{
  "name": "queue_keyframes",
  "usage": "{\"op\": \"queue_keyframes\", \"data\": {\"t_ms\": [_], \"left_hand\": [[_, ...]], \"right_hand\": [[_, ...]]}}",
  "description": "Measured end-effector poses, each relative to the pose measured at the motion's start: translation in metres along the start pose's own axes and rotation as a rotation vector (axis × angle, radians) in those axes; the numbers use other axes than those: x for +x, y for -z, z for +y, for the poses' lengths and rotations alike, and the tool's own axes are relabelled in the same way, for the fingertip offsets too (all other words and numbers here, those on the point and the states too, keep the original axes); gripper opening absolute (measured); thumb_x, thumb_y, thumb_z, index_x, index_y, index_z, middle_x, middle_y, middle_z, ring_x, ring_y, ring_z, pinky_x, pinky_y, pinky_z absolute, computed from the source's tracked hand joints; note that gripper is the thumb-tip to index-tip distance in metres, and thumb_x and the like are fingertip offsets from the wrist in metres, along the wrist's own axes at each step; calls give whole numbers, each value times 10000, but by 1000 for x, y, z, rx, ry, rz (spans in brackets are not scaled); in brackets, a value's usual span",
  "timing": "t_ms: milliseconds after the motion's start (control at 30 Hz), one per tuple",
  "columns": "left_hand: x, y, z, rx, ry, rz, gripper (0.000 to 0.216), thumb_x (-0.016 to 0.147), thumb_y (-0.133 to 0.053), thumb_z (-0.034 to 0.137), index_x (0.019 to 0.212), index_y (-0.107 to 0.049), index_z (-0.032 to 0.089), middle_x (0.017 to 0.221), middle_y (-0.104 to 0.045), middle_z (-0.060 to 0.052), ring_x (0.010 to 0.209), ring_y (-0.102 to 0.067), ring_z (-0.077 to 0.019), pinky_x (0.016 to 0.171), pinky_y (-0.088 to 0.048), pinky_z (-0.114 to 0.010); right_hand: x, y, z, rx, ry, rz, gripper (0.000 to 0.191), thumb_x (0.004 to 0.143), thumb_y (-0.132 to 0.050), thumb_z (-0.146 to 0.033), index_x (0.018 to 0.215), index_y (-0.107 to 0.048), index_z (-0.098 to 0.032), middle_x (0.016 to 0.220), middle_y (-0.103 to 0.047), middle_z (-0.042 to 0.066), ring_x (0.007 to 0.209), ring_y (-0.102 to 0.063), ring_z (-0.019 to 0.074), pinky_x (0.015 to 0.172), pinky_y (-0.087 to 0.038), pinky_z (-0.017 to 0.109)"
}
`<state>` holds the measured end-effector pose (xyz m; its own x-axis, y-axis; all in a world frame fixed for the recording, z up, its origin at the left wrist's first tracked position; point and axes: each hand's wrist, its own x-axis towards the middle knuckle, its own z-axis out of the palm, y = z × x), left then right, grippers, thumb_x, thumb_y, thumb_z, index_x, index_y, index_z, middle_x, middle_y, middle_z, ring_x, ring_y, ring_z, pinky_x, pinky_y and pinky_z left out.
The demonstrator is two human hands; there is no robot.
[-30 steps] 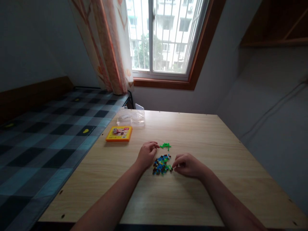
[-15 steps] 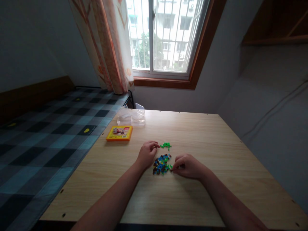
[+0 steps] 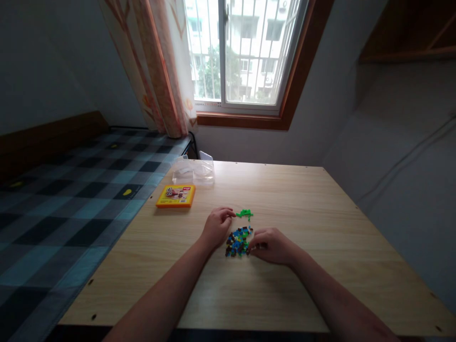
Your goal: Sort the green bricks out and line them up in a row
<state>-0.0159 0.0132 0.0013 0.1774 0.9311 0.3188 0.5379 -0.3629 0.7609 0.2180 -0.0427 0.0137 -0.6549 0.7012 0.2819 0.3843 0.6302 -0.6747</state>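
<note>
A mixed pile of small building bricks (image 3: 236, 243), brown, blue, green and a little yellow, lies on the wooden table between my hands. Just beyond it is a smaller group of bright green bricks (image 3: 245, 213). My left hand (image 3: 218, 227) rests left of the pile with its fingers stretched out, the tips close beside the green group. At the right edge of the mixed pile, my right hand (image 3: 271, 244) has its fingers curled together in a pinch. Whatever may be between those fingertips is too small to make out.
A yellow box (image 3: 175, 196) with a printed picture lies on the table's left side. Behind it stands a clear plastic container (image 3: 194, 173). A bed with a checked cover (image 3: 107, 190) borders the table on the left; a window (image 3: 245, 52) is beyond the far edge.
My right hand has moved slightly left, and its fingertips now reach the pile's right edge, covering some green and brown bricks there. My left hand stays in place.
</note>
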Motion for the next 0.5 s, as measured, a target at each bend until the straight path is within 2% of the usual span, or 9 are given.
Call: {"op": "queue_keyframes", "data": {"t_ms": [133, 300, 500], "left_hand": [[0, 1, 0, -3, 7, 2, 243, 774, -535, 116, 826, -753, 210, 1033, -713, -55, 1035, -634, -217, 987, -486, -391], [0, 1, 0, -9, 21, -18, 249, 770, -533, 111, 836, -752, 207, 1044, -710, -58, 1043, -628, -218, 1000, -476, -398], [0, 1, 1, -12, 25, -16, 247, 773, -533, 115, 832, -753, 208, 1047, -709, -58, 1043, -625, -216, 1012, -466, -397]], "right_hand": [[-2, 4, 2, -3, -21, 54, 135, 859, -656, -251, 935, -762, -213, 785, -678, 39, 670, -585, 117, 634, -439, 213], [-3, 2, 7, -72, -17, 59, 188, 857, -660, -233, 1014, -764, -239, 852, -704, 41, 705, -609, 121, 652, -447, 216], [0, -6, 11, -135, 10, 42, 159, 886, -647, -274, 983, -771, -259, 855, -705, 38, 776, -636, 139, 715, -451, 234]]}}
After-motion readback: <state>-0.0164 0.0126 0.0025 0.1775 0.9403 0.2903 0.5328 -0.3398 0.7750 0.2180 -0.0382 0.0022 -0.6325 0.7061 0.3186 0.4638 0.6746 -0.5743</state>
